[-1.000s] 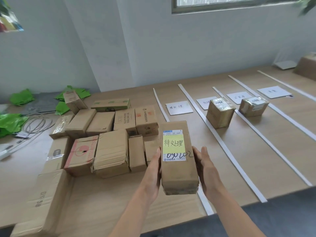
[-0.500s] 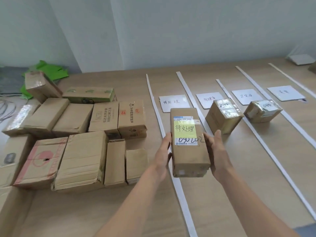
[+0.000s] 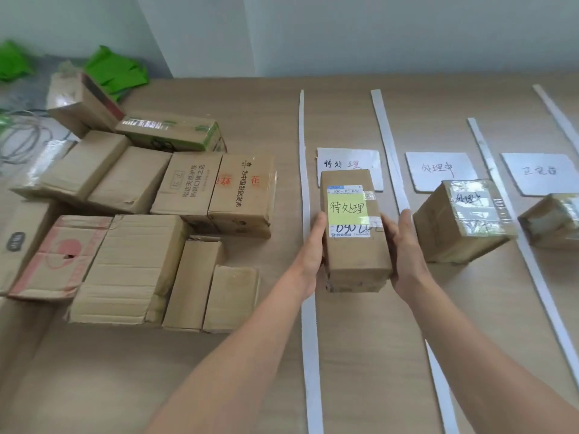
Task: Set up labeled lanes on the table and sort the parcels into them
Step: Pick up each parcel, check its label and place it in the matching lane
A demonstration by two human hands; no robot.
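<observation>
Both hands grasp a long cardboard parcel (image 3: 355,252) at centre frame: left hand (image 3: 313,250) and right hand (image 3: 407,249) each clasp one long side, fingers (image 3: 404,219) against the cardboard. It bears a yellow note (image 3: 347,208) and is between two white strips (image 3: 302,151), just below a label card (image 3: 347,159). Other parcels (image 3: 131,267) crowd the worktop (image 3: 250,371) at left.

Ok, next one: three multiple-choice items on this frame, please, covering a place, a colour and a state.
1. The parcel with the note is: A on the floor; B between the two leftmost strips, before the lane card; C inside a bin.
2. That note is: A pink; B green; C yellow.
3. The parcel is: A gripped by the left hand and right hand on its long sides; B lying untouched; C held one-handed.
Answers: B, strips flank it; C, yellow paper over the label; A, a hand on each side.
</observation>
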